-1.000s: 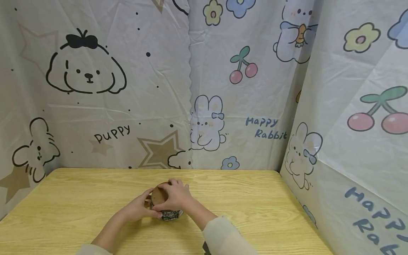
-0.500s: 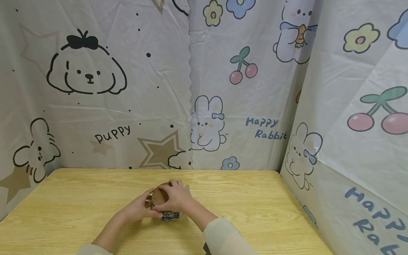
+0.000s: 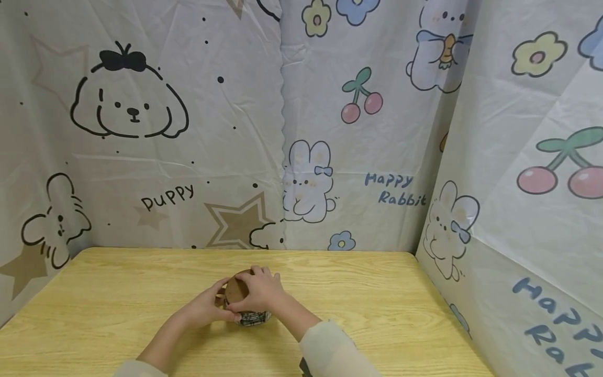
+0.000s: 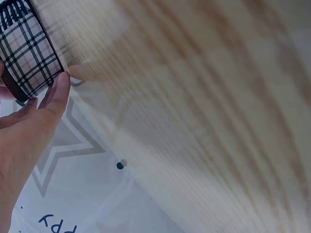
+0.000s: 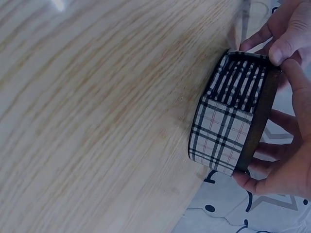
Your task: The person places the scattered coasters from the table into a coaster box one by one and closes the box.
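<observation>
A round plaid holder [image 5: 221, 131], likely for coasters, stands on the table. In the right wrist view, several thin dark-and-light striped edges [image 5: 238, 80] show, stacked in its side opening. On top lies a brown round disc [image 3: 237, 290], slightly tilted in the head view. My left hand [image 3: 209, 309] grips the holder from the left, thumb near the opening; in the left wrist view its fingertips touch the plaid side. From above, my right hand [image 3: 264, 293] grips the disc by its rim, thumb on the near side and fingers on the far side.
The light wood table [image 3: 367, 298] extends all around the holder. Cartoon-printed cloth [image 3: 226, 125] hangs behind the table and along its right side. A small dark object [image 3: 305, 366] shows beside the right sleeve.
</observation>
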Available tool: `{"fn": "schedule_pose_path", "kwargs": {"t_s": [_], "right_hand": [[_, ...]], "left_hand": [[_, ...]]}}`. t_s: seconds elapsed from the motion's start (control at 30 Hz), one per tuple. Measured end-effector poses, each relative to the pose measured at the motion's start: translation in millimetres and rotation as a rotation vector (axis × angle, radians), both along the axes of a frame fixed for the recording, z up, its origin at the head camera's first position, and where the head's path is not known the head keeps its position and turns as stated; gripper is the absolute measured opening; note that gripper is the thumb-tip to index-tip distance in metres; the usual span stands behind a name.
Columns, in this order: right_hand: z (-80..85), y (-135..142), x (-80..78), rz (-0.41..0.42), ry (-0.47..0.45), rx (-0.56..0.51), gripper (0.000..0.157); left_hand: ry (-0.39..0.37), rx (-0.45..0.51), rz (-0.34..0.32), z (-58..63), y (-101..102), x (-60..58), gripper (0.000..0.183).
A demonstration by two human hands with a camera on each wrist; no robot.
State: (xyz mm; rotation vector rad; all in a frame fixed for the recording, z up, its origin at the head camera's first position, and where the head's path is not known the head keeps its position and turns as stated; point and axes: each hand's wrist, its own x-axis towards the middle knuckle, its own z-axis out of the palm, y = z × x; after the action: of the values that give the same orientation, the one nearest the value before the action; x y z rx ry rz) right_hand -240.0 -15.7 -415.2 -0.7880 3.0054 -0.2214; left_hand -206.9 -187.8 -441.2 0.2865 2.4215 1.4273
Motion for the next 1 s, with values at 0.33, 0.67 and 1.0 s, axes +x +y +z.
{"fn": "schedule_pose_path", "kwargs": {"t_s": [0.33, 0.67, 1.0], "right_hand": [[3.2, -1.6, 2.7, -0.028, 0.010, 0.022, 0.070], [4.4, 0.8, 5.4, -0.015, 0.003, 0.092, 0.073], [5.6, 0.5, 7.3, -0.028, -0.017, 0.140, 0.074]], "left_hand": [[-0.001, -0.007, 0.009, 0.3, 1.1, -0.5, 0.108], [0.009, -0.032, -0.010, 2.4, 2.9, 2.0, 0.103], [0.001, -0.003, -0.008, 0.8, 1.8, 1.2, 0.103]]}}
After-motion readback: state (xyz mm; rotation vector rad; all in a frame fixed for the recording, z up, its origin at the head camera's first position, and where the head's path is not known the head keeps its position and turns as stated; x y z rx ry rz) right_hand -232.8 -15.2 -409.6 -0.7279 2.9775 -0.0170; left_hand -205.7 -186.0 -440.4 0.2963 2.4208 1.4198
